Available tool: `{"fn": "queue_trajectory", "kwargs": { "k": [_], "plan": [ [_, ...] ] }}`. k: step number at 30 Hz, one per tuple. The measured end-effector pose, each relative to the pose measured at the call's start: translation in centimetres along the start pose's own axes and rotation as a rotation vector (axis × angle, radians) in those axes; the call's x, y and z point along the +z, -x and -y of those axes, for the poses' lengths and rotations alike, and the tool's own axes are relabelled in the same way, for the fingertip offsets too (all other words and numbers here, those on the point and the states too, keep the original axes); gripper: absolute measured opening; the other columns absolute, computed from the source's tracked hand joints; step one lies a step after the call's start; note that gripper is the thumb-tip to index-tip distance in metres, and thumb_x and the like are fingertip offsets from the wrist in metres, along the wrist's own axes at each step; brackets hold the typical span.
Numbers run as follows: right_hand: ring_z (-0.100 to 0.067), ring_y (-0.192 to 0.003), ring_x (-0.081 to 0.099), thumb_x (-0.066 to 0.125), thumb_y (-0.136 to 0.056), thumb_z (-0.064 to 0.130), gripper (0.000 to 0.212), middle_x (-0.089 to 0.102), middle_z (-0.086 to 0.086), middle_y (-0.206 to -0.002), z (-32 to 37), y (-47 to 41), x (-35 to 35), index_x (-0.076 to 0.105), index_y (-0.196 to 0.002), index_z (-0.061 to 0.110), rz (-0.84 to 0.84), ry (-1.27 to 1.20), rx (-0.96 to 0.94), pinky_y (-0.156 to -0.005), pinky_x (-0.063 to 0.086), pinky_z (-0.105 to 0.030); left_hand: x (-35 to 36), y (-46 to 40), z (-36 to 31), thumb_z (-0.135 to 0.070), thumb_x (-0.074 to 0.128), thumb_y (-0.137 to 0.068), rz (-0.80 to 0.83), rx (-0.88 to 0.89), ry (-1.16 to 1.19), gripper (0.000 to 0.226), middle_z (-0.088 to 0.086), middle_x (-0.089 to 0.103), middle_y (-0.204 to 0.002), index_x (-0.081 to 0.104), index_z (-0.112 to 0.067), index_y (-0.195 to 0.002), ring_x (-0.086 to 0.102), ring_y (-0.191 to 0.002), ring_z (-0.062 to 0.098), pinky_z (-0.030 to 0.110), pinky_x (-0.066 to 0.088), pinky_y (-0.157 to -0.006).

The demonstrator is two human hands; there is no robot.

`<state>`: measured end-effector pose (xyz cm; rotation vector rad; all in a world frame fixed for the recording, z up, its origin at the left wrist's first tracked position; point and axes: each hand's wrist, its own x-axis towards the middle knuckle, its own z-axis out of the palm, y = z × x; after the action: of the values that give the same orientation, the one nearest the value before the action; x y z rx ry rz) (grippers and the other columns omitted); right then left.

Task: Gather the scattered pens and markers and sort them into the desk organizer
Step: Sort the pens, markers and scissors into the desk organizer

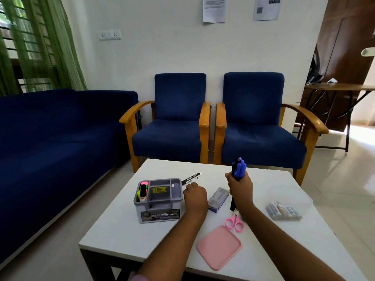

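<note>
My right hand (240, 186) had its fingers (230, 179) wrapped tight around a bundle of pens (239, 167), blue and black, held upright with the caps standing above the fist and the lower ends poking out below it, just above the pink scissors (235, 221). My left hand (194, 192) sat curled beside the right wall of the desk organizer (159, 199); its fingers were folded under and I could not tell whether they pinched anything. Just beyond its knuckles lay a black-and-white marker (191, 177), loose on the desk (121, 230), touching or nearly touching the organizer's far right corner. The organizer stood at the left of the desk, its left compartment already holding highlighters (142, 191), while the larger middle and right compartments looked bare apart from a yellow label. As I judged it, the step was to bring the bundle over and drop it into a free compartment. To do it well I would keep the pens vertical, carry them left over my other hand rather than through it, line the lower ends up over one compartment, and loosen the grip only once the tips were inside the walls, so none splayed out. The left hand could steady the organizer's wall, since the box looked light enough to slide. A small blue-and-white box (218, 199), a pink lid (219, 247) and a clear packet (284, 210) lay to the right, clear of that path.
</note>
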<state>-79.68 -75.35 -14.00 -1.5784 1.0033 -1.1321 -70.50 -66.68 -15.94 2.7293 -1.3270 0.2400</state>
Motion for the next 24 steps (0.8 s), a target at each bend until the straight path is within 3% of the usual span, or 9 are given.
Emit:
{"fn": "queue_trajectory", "kwargs": {
  "k": [4,7,10,13,15,17,20,24],
  "plan": [
    [-0.018,-0.062,0.050,0.061,-0.088,0.013,0.013,0.052,-0.002,-0.068,-0.1,0.1,0.2,0.050,-0.094,0.009,0.045,0.007,0.015,-0.068,0.049,-0.034,0.6,0.0,0.3,-0.005,0.043,-0.095,-0.028,0.034,-0.111,0.029,0.017,0.053,-0.127,0.057,-0.004,-0.120,0.046,-0.120,0.030,0.034,0.042,-0.095],
    [-0.016,-0.061,0.050,0.061,-0.089,0.013,0.012,0.053,-0.003,-0.069,0.0,0.2,0.4,0.051,-0.094,0.009,0.060,-0.002,0.015,-0.063,0.048,-0.028,0.7,-0.2,0.5,-0.008,0.044,-0.095,-0.011,0.000,-0.055,0.029,0.015,0.053,-0.129,0.057,-0.006,-0.121,0.046,-0.121,0.029,0.034,0.041,-0.095],
    [-0.016,-0.060,0.050,0.062,-0.088,0.014,0.014,0.053,-0.006,-0.070,0.1,0.4,0.5,0.052,-0.094,0.007,0.067,-0.043,0.037,-0.059,0.046,-0.025,0.1,-0.2,0.0,-0.013,0.047,-0.093,-0.046,-0.083,0.201,0.028,0.013,0.055,-0.125,0.059,-0.006,-0.118,0.049,-0.118,0.026,0.032,0.047,-0.090],
    [-0.017,-0.057,0.048,0.065,-0.087,0.018,0.017,0.050,-0.008,-0.067,0.5,0.7,0.6,0.052,-0.092,0.009,0.067,-0.133,0.056,-0.056,0.046,-0.025,-0.5,-0.5,-0.9,-0.018,0.052,-0.091,-0.246,-0.200,0.630,0.021,0.007,0.061,-0.109,0.065,-0.008,-0.104,0.058,-0.099,0.020,0.026,0.047,-0.073],
    [-0.017,-0.055,0.048,0.067,-0.085,0.021,0.019,0.050,-0.007,-0.065,0.7,1.0,0.8,0.054,-0.096,0.012,0.078,-0.176,0.055,-0.055,0.047,-0.025,-0.6,-0.7,-1.5,-0.017,0.058,-0.090,-0.309,-0.167,0.989,0.013,0.004,0.062,-0.096,0.066,-0.009,-0.096,0.058,-0.084,0.014,0.020,0.045,-0.068],
    [-0.018,-0.056,0.050,0.068,-0.085,0.020,0.020,0.052,-0.007,-0.065,0.6,1.2,1.0,0.056,-0.100,0.011,0.107,-0.150,0.051,-0.058,0.049,-0.029,-0.6,-0.5,-1.6,-0.014,0.060,-0.090,-0.306,-0.056,1.200,0.010,-0.001,0.060,-0.087,0.067,-0.009,-0.093,0.057,-0.077,0.010,0.018,0.047,-0.068],
    [-0.024,-0.064,0.052,0.067,-0.085,0.019,0.015,0.054,-0.008,-0.067,0.2,1.5,1.4,0.059,-0.092,0.008,0.111,-0.095,0.057,-0.068,0.052,-0.038,0.0,-0.3,-1.5,-0.009,0.058,-0.091,-0.219,0.012,1.272,0.014,-0.002,0.063,-0.088,0.069,-0.007,-0.099,0.061,-0.081,0.010,0.019,0.052,-0.075],
    [-0.024,-0.069,0.051,0.065,-0.087,0.024,0.020,0.052,-0.008,-0.069,0.4,1.2,0.7,0.052,-0.085,0.009,-0.044,-0.124,0.017,-0.069,0.048,-0.035,0.5,-0.4,-0.6,-0.006,0.054,-0.092,-0.211,-0.085,1.332,0.017,0.001,0.068,-0.086,0.068,-0.009,-0.102,0.064,-0.073,0.009,0.024,0.054,-0.072]
  ]
}}
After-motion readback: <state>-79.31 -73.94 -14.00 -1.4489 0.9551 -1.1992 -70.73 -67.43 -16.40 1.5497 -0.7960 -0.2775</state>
